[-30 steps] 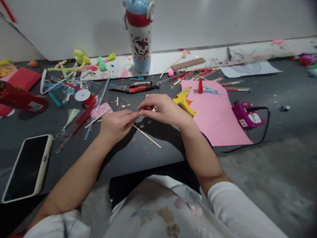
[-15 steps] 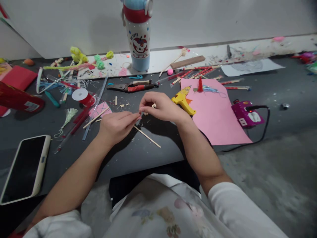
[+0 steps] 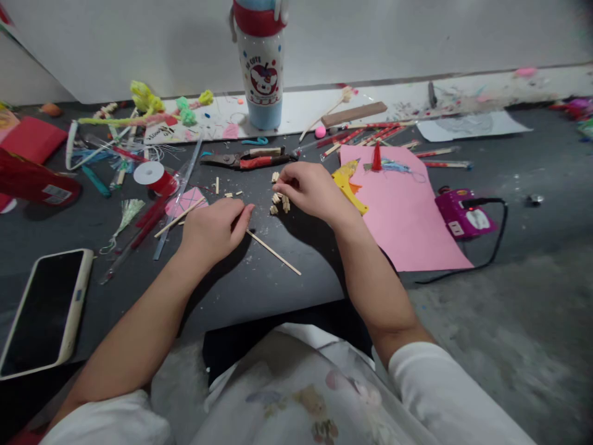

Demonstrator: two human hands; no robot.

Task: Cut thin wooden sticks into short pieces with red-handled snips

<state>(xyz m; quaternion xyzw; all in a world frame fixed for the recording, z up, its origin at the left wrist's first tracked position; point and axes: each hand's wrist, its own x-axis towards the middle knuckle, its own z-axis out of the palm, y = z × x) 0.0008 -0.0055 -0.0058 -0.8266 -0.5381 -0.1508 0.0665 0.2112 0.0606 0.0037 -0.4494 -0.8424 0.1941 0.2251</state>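
Observation:
My left hand (image 3: 215, 227) is closed just above the dark table, its thumb against the curled fingers; what lies inside is hidden. A thin wooden stick (image 3: 274, 252) lies with one end near its fingertips. Further right, my right hand (image 3: 309, 193) is pinched over a small pile of short cut stick pieces (image 3: 285, 203). Whether a piece sits between its fingertips cannot be made out. Several more short stick pieces (image 3: 228, 195) lie beyond my left hand. Another stick (image 3: 180, 217) rests on a pink patterned paper piece (image 3: 200, 199) beside that hand.
Pliers (image 3: 243, 161) and a tall bottle (image 3: 265, 80) stand beyond the hands. A yellow glue gun (image 3: 347, 188) lies by pink paper (image 3: 403, 228), with a corded purple power box (image 3: 463, 213) to its right. At left are a ribbon spool (image 3: 151, 175) and a phone (image 3: 46, 312).
My hands, together at the fingertips before, have drawn apart. The left shifted slightly left and the right moved a little right, uncovering the pile of short stick pieces.

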